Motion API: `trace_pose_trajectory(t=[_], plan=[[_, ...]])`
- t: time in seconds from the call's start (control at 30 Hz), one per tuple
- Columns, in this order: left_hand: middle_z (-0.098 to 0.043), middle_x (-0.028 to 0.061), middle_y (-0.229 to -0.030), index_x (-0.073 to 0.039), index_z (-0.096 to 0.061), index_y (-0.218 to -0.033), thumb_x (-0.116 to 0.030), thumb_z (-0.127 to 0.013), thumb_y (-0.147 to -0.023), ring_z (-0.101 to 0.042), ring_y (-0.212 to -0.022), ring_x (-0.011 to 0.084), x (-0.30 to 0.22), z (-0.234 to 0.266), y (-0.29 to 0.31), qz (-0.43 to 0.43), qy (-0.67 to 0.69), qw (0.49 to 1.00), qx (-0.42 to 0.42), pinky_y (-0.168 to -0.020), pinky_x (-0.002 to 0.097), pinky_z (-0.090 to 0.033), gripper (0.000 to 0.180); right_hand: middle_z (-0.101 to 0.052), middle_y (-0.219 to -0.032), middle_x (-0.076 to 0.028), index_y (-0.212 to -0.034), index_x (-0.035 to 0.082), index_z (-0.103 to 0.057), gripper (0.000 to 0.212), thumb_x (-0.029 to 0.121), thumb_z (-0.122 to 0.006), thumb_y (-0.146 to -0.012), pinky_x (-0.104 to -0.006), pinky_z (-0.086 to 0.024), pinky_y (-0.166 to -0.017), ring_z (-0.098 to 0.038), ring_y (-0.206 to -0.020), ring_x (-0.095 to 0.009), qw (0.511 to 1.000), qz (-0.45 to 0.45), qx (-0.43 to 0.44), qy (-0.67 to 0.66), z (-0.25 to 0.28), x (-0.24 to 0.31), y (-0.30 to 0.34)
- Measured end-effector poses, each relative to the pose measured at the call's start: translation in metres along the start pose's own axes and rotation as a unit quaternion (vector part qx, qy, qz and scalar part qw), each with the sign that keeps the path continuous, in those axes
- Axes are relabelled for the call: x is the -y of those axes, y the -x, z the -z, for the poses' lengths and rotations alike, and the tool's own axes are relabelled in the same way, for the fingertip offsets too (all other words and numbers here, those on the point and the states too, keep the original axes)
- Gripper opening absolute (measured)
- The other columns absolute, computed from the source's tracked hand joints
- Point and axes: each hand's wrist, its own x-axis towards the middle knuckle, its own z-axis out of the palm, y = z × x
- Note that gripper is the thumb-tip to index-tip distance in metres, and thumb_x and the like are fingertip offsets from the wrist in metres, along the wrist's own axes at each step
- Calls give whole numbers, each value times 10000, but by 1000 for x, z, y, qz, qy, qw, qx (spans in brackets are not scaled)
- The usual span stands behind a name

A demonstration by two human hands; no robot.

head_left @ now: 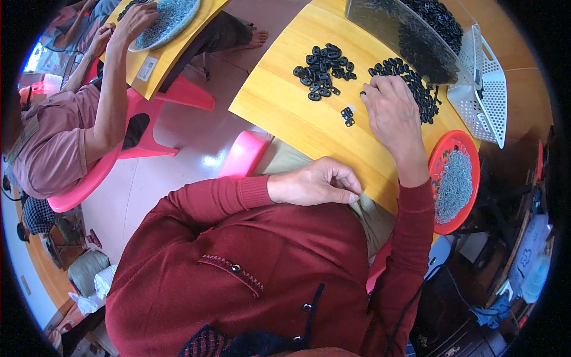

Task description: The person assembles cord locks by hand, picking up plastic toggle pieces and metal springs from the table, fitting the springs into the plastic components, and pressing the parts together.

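Note:
Small black oval pieces with holes lie on the yellow wooden table [279, 77] in a loose pile [324, 68] and a larger pile [425, 98] to its right. My right hand [392, 113] reaches over the left side of the larger pile. Its fingers are bent together, with a small black piece [363, 93] at the fingertips. A small group of black pieces [347, 116] sits just left of that hand. Near the table's front edge, my left hand [318, 183] is curled with thumb and fingers close together; what they hold, if anything, is hidden.
A red round tray [474, 184] of small silver metal parts stands at the table's right edge. Behind the larger pile are a clear-walled bin [410, 35] of black pieces and a white perforated basket [491, 89]. At left, another person works at a second table [143, 77] beside a pink chair [143, 128].

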Motion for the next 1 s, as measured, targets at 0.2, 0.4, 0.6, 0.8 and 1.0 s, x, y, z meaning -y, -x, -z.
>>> trace_pose_trajectory(t=[0.2, 0.4, 0.6, 0.8, 1.0], plan=[[-666, 46, -961, 10, -634, -1058, -112, -651, -904, -614, -894, 97, 0, 0, 0, -1, 2, 1000, 1, -812, 248, -504, 197, -597, -923, -65, -996, 52, -672, 192, 128, -597, -837, -351, -459, -853, -539, -932, -244, 997, -24, -25, -67, -9, 1, -8], [-649, -4, -865, -15, -659, -985, -114, -656, -897, -580, -800, 59, 2, -2, 0, -19, 21, 999, -18, -734, 224, -486, 132, -597, -931, -59, -969, 67, -686, 170, 133, -605, -835, -362, -482, -818, -545, -930, -251, 994, -35, -14, -105, -14, -3, -10], [-649, -4, -866, -10, -657, -987, -114, -655, -898, -582, -797, 60, 1, -2, 0, -17, 19, 999, -19, -733, 225, -487, 136, -593, -956, -60, -959, 62, -686, 167, 122, -626, -815, -370, -492, -830, -537, -993, -255, 993, -41, -17, -111, -16, -6, -11], [-650, -1, -868, -9, -656, -992, -111, -652, -899, -583, -801, 61, 0, -2, 0, -12, 23, 999, -20, -735, 228, -488, 138, -592, -972, -65, -959, 57, -685, 172, 124, -638, -807, -376, -484, -846, -531, -1004, -260, 991, -62, -7, -121, -12, -4, -13], [-655, 23, -930, -3, -644, -1023, -104, -650, -902, -595, -864, 79, 1, 0, 1, -3, 25, 1000, -8, -783, 238, -494, 158, -591, -974, -61, -977, 51, -687, 194, 162, -655, -821, -355, -468, -829, -540, -981, -257, 992, -36, -8, -124, -15, -4, -14]])
